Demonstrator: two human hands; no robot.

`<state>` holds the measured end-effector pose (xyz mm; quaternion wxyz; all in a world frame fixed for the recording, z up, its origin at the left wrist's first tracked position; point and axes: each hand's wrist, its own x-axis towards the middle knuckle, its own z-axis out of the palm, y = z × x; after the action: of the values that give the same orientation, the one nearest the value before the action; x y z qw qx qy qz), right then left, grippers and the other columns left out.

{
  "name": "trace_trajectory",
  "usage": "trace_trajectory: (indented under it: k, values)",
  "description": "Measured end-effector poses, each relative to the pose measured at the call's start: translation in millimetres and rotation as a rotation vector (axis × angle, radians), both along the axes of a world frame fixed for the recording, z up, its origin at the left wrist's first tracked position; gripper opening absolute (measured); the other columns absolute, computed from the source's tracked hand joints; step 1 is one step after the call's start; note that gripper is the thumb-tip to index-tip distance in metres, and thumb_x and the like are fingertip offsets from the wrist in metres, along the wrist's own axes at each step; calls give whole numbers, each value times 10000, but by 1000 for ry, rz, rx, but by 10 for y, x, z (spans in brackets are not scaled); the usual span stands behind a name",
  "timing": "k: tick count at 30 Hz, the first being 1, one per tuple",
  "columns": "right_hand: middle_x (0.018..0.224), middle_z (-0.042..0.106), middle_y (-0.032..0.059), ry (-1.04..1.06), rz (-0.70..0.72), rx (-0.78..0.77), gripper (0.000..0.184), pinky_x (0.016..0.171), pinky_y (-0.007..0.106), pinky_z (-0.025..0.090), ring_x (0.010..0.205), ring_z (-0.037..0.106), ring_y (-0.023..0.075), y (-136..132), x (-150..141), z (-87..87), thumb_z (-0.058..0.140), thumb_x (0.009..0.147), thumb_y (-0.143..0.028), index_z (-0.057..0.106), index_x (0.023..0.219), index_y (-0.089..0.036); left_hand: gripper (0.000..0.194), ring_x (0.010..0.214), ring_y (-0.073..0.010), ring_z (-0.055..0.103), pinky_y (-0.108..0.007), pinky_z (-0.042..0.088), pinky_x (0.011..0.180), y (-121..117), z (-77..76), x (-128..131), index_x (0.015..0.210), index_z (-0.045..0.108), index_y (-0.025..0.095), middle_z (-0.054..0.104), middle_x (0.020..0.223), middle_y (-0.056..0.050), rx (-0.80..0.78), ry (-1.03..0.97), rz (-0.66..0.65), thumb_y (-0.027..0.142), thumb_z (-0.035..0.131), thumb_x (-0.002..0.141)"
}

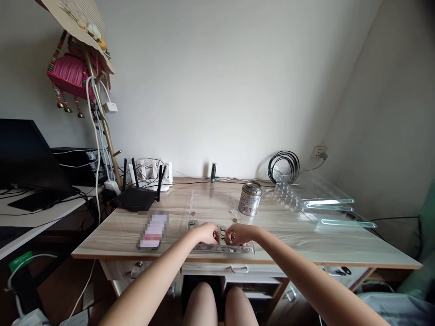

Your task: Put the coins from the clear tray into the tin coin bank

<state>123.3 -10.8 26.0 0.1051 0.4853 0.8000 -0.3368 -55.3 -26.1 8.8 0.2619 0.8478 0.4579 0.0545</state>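
Observation:
A clear acrylic tray (pixel 204 203) lies on the wooden desk (pixel 115 233), with several coins (pixel 222 232) gathered near its front edge. My left hand (pixel 206 233) and my right hand (pixel 238 234) both rest over the coin pile, fingers curled and pinched at the coins. What each pinch holds is too small to make out. A metal tin with a slotted lid (pixel 249 198) stands just behind and to the right of my right hand. A phone (pixel 153 230) lies flat to the left of my left hand.
A black router (pixel 137 197) and tangled cables sit at the desk's back left. Clear acrylic trays (pixel 319 206) are stacked at the right. A coiled black cable (pixel 284 166) leans on the wall. A dark monitor (pixel 23 156) stands on the neighbouring desk at left.

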Motion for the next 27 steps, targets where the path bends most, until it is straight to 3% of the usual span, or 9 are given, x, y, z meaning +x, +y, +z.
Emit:
trace_trajectory:
  k: [5,11,20,27]
  values:
    - [790,547,21,-13,-32,-59,385,458,240,460,508,519,86,27,-69,13,614,488,-229,531,858,-164,198,534,-130,510,-222,384,500,97,56,21,646,644,205,604,612,-12,-107,115,-14,150,545,482]
    - [640,543,9,-18,-71,-56,423,476,245,455,522,525,103,4,-156,2,581,556,-396,516,901,-159,141,464,-132,486,-263,405,485,128,97,81,546,612,185,534,461,0,-269,156,69,126,592,419]
    - [619,533,-19,47,-30,-9,267,476,232,427,481,527,108,-12,-400,-8,616,484,-236,582,736,-158,129,476,-152,528,-265,415,494,100,146,15,494,559,173,492,419,18,-336,157,123,217,655,420]
    - [639,542,-28,218,21,-60,283,477,200,433,499,518,87,6,-381,-31,609,501,-305,590,737,-151,111,480,-149,558,-234,416,470,103,130,-47,505,512,159,528,499,14,-442,70,114,155,622,488]
